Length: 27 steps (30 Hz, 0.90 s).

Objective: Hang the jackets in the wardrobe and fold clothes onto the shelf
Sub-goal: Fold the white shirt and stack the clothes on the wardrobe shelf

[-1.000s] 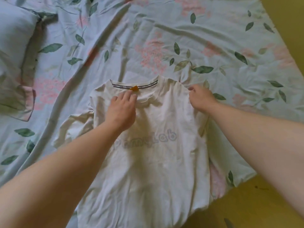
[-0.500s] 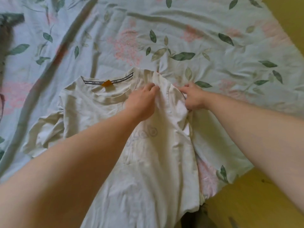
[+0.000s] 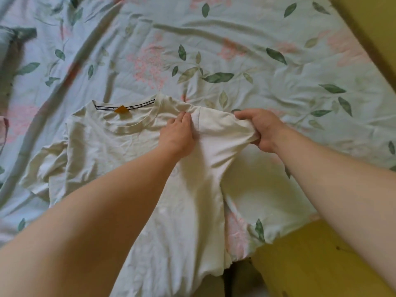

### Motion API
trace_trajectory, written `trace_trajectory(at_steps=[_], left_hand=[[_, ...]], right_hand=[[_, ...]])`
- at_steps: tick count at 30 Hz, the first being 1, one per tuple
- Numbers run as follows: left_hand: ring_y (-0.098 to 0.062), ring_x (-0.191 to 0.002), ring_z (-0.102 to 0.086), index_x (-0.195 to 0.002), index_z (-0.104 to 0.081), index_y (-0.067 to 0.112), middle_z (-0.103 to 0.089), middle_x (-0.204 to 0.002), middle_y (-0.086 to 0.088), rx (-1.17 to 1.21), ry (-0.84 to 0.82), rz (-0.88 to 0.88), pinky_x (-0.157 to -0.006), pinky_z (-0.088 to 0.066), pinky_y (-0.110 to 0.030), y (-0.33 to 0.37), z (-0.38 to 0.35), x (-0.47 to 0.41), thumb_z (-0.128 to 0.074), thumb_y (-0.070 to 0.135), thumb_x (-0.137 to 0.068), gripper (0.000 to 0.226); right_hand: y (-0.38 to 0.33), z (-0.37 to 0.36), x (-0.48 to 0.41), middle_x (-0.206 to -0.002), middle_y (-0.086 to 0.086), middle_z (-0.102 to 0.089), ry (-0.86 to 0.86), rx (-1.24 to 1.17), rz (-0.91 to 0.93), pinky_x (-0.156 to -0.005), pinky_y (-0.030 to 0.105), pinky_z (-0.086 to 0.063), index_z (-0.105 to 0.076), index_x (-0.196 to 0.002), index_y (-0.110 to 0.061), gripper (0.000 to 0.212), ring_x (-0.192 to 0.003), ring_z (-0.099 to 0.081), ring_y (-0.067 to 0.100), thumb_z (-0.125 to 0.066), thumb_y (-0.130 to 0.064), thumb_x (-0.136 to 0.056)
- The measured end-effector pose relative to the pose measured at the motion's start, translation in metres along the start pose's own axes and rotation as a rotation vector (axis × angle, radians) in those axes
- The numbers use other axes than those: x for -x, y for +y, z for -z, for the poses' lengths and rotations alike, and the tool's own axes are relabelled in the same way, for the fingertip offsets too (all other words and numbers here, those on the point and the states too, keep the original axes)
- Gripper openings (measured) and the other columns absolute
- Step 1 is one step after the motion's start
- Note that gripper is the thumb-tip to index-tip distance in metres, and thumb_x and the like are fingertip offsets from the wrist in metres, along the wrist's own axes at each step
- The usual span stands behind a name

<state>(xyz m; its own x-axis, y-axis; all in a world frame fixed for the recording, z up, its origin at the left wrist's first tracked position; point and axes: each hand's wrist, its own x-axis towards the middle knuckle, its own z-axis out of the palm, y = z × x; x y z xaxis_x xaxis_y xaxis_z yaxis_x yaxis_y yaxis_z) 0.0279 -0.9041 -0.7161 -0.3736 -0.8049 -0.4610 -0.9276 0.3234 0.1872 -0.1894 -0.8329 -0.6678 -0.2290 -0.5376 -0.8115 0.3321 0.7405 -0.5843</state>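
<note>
A cream white T-shirt [image 3: 100,151] lies flat on the bed, neck away from me, with a small orange label inside its collar [image 3: 121,109]. My left hand [image 3: 178,133] rests with straight fingers on the shirt's right shoulder, just right of the collar. My right hand [image 3: 260,128] grips the end of the right sleeve [image 3: 222,127] and holds it lifted and stretched above the sheet. The left sleeve [image 3: 46,161] lies crumpled on the bed. The shirt's hem hangs over the near edge of the bed.
The bed carries a pale blue sheet [image 3: 267,67] with green leaves and pink flowers, creased in long folds. A yellow floor [image 3: 321,260] shows at the lower right and along the right edge. Part of a pillow [image 3: 12,37] sits at the upper left.
My left hand slid from the collar to the right shoulder of the shirt. My right hand took hold of the right sleeve and pulled it out to the right.
</note>
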Motion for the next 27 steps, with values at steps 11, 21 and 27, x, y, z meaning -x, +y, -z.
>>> trace_trajectory(at_steps=[11, 21, 27], left_hand=[[-0.041, -0.116, -0.057, -0.137, -0.049, 0.016, -0.050, -0.134, -0.011, -0.180, -0.050, -0.138, -0.095, -0.049, -0.052, 0.052, 0.028, -0.048, -0.041, 0.010, -0.094, 0.044], [-0.037, -0.102, -0.057, -0.110, -0.051, 0.008, -0.052, -0.109, -0.014, -0.076, 0.072, 0.074, -0.076, -0.043, -0.042, 0.067, 0.039, -0.061, -0.037, 0.006, -0.098, 0.018], [-0.037, -0.105, -0.059, -0.126, -0.045, 0.009, -0.036, -0.140, -0.010, 0.163, 0.254, 0.055, -0.085, -0.049, -0.049, 0.071, 0.011, -0.035, -0.044, 0.012, -0.098, 0.028]], right_hand=[[0.048, 0.024, 0.015, -0.085, 0.000, -0.066, 0.393, -0.231, -0.032, -0.059, 0.029, -0.042, -0.065, -0.082, -0.017, 0.013, -0.074, -0.057, 0.020, -0.061, -0.029, -0.079], [0.062, 0.046, 0.001, -0.089, 0.003, -0.074, 0.238, 0.275, 0.220, -0.073, 0.034, -0.053, -0.072, -0.095, -0.004, 0.029, -0.084, -0.068, 0.020, -0.066, -0.032, -0.089], [0.055, 0.049, -0.007, -0.121, -0.006, -0.067, 0.175, 0.084, 0.258, -0.098, 0.035, -0.051, -0.058, -0.130, -0.020, 0.050, -0.108, -0.062, 0.010, -0.057, -0.049, -0.090]])
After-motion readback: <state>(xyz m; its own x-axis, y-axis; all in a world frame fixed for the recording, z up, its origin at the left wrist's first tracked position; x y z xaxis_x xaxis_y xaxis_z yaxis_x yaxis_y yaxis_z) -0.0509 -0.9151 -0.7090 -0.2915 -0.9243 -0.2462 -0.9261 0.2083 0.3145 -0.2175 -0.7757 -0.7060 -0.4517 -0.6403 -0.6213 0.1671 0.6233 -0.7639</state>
